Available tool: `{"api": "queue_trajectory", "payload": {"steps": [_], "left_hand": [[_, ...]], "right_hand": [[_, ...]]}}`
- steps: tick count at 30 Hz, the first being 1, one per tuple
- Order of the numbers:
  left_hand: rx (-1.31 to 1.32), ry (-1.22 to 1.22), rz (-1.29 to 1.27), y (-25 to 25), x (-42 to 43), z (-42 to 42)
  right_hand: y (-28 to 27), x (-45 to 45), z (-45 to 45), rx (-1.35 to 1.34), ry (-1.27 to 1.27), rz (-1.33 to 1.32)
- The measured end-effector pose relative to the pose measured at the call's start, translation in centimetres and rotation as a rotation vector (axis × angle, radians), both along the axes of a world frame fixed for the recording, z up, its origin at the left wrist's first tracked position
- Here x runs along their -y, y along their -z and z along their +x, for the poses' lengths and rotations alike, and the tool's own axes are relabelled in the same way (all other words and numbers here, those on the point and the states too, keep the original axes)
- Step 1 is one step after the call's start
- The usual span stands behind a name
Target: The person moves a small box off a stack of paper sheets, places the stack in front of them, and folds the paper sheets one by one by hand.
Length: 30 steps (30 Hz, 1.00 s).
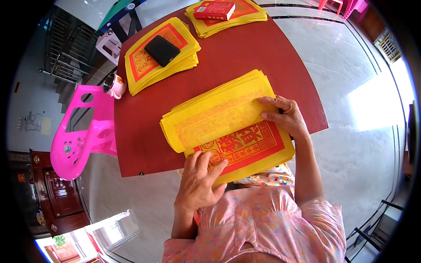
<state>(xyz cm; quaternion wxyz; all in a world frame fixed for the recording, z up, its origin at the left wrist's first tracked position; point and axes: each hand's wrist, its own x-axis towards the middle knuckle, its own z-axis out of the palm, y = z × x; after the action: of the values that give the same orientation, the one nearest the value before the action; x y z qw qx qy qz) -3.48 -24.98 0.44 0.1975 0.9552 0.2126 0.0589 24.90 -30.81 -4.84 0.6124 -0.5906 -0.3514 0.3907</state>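
A stack of yellow joss paper [245, 168] with red-and-gold printed panels lies at the table's near edge. Its top sheets are folded over away from me, so their plain yellow backs [210, 116] show. My right hand [287, 117] pinches the folded part at its right end, thumb and fingers on the paper. On the near left corner of the stack rests my left hand [197, 182], fingers stretched over the printed sheet and thumb apart. The undersides of the sheets are hidden.
On the dark red table [232, 57] lie another joss paper stack [136, 55] with a black phone [162, 50] on it, and a further stack [252, 17] under a red box [215, 10]. A mug [116, 86] and pink chair [87, 131] are left.
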Motion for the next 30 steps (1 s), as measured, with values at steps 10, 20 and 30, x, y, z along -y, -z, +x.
{"api": "queue_trajectory", "payload": {"steps": [10,20,30], "left_hand": [[-0.001,0.014,-0.017,-0.3,-0.1,-0.1],[0.028,-0.017,0.001,-0.1,0.0,0.0],[0.208,-0.104,-0.029,-1.1,-1.2,-2.0]], "right_hand": [[-0.1,0.0,0.0,0.004,-0.006,-0.002],[-0.2,0.0,0.1,0.039,-0.008,-0.015],[-0.5,0.0,0.0,0.068,0.01,-0.045]]}}
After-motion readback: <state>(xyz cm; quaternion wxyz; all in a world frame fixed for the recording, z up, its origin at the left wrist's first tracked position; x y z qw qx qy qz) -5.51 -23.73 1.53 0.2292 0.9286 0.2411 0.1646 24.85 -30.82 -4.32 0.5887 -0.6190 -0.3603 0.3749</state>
